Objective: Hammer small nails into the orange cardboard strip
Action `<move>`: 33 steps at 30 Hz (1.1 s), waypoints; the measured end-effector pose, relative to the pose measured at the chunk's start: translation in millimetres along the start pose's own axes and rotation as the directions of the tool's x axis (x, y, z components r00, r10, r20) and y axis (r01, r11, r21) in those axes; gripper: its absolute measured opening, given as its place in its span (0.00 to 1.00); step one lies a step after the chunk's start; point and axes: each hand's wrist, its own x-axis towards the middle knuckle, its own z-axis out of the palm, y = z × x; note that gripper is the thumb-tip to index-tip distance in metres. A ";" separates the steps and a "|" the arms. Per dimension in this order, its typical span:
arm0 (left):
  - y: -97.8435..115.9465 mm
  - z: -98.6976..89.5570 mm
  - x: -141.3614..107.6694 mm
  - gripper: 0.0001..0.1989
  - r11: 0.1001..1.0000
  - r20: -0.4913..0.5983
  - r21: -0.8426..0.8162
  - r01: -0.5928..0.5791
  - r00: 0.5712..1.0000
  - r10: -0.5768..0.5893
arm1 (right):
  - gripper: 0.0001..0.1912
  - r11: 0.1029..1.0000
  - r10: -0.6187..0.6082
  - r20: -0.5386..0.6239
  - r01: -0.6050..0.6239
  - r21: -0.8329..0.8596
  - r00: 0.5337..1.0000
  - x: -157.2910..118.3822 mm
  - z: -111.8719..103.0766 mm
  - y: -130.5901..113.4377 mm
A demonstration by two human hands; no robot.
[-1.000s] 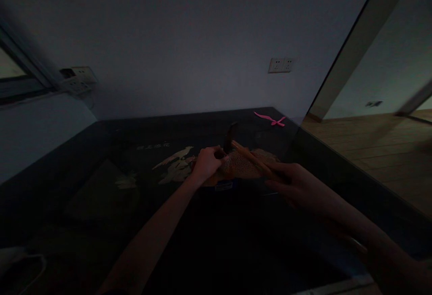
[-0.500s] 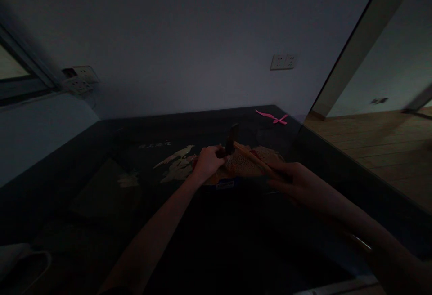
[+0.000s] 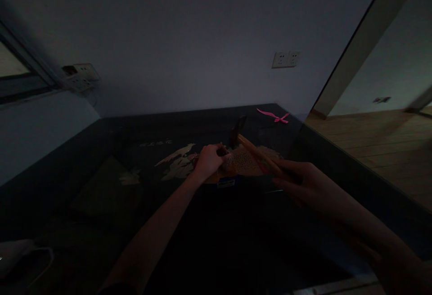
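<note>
My right hand is wrapped round the wooden handle of a hammer. The dark hammer head is raised just right of my left hand, apart from it. My left hand's thumb and fingers are pinched together over a speckled tan and red object, which lies on the dark table. What the pinch holds is too small and dark to make out. A blue label shows at the object's near edge.
A pink ribbon lies near the table's back right corner. At the lower left is a white object with a cable. The wall behind has sockets, and wooden floor shows at the right.
The hammer head has lifted away from my left hand, up and slightly right. My right hand has moved slightly right with it. My left hand has stayed almost in place.
</note>
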 end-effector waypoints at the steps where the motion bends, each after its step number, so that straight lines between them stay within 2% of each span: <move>1: -0.7 0.5 0.2 0.05 1.000 -0.006 0.002 -0.006 1.000 0.006 | 0.14 1.000 0.002 0.005 -0.002 0.005 1.000 -0.4 0.1 0.6; 7: -0.9 0.5 0.3 0.05 1.000 0.017 0.006 -0.017 1.000 0.017 | 0.12 0.998 -0.017 0.018 0.019 -0.064 1.000 1.7 2.5 4.0; 13: -2.1 1.9 1.2 0.05 1.000 -0.001 -0.003 0.013 1.000 -0.013 | 0.12 0.999 -0.050 -0.021 0.050 -0.002 0.999 0.5 -0.2 4.5; 19: -2.5 0.9 1.6 0.06 1.000 0.030 0.014 0.010 0.999 -0.010 | 0.14 0.997 -0.024 0.039 0.027 -0.074 0.999 1.4 1.6 3.0; 23: -1.9 1.8 1.6 0.07 1.000 0.029 0.000 0.019 0.999 -0.019 | 0.16 0.997 -0.037 0.033 0.039 -0.069 0.999 -1.6 -1.3 4.8; 29: -2.8 1.7 1.3 0.06 1.000 0.005 0.020 0.018 1.000 -0.019 | 0.12 0.989 -0.043 0.059 0.051 -0.135 0.997 1.8 3.6 8.1; 33: -3.2 1.3 0.6 0.06 1.000 -0.002 0.021 0.018 1.000 -0.018 | 0.16 0.997 -0.018 0.035 0.020 -0.074 0.999 -0.2 4.4 8.3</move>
